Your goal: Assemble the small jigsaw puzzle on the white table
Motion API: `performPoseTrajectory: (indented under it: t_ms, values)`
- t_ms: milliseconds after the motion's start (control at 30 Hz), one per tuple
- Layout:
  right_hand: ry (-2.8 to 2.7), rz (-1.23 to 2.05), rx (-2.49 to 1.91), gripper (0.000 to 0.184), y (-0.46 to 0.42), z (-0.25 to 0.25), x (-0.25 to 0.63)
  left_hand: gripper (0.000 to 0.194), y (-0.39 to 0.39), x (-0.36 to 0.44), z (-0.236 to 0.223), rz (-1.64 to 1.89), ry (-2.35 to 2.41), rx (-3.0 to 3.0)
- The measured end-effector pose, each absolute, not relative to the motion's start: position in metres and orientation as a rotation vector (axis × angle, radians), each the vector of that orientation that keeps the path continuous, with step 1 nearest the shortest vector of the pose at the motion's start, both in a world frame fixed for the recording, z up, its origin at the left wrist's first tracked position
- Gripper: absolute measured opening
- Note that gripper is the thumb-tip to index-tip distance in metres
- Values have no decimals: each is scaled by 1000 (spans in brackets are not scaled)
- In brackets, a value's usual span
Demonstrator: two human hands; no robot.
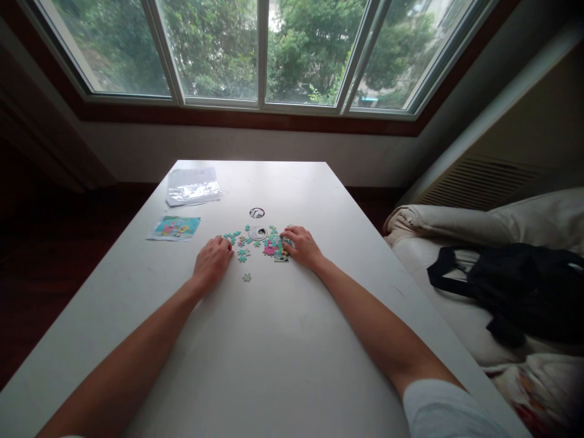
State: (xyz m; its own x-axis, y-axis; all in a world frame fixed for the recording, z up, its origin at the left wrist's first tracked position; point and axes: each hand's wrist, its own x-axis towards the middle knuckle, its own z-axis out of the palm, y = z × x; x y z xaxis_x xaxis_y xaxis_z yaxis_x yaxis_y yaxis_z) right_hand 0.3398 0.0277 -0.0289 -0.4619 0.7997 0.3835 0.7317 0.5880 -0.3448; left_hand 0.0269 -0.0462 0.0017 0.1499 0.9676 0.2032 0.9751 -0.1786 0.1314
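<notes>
Loose jigsaw puzzle pieces (pixel 242 252), mostly green, lie scattered between my hands on the white table (pixel 274 340). My left hand (pixel 213 260) rests at the left edge of the scatter, palm down, fingers loosely bent beside the pieces. My right hand (pixel 302 245) lies over the right side of a joined patch of puzzle (pixel 270 248) with pink and green print. Its fingers are apart and touch the patch, partly hiding it. One stray puzzle piece (pixel 247 277) sits nearer to me. I make out nothing held in either hand.
A round silver-rimmed disc (pixel 258 233) lies among the pieces, with an oval dark-and-white item (pixel 257 213) behind it. Left of them are a small picture sheet (pixel 175 228) and clear plastic packaging (pixel 193 185). Right of the table, a black bag (pixel 524 292) lies on a pale sofa (pixel 447 219).
</notes>
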Motion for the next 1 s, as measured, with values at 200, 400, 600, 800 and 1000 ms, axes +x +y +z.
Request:
performPoseTrajectory:
  t_ms: [200, 400, 600, 800, 1000]
  values:
    - [-2314, 186, -1225, 27, 28, -29, 340, 16, -48, 29, 5, -321, -1947, -2300]
    - [-2312, 191, -1226, 27, 29, -29, 340, 21, -53, 31, 14, -222, -1933, -2261]
    - [-2309, 200, -1222, 27, 29, -29, 340, 24, -55, 31, 15, -283, -1975, -2254]
    - [-2257, 208, -1214, 25, 29, -29, 340, 24, -53, 27, 15, -320, -2028, -2261]
    - [-2095, 230, -1287, 20, 33, -31, 342, 23, -52, 25, 14, -355, -2052, -2259]
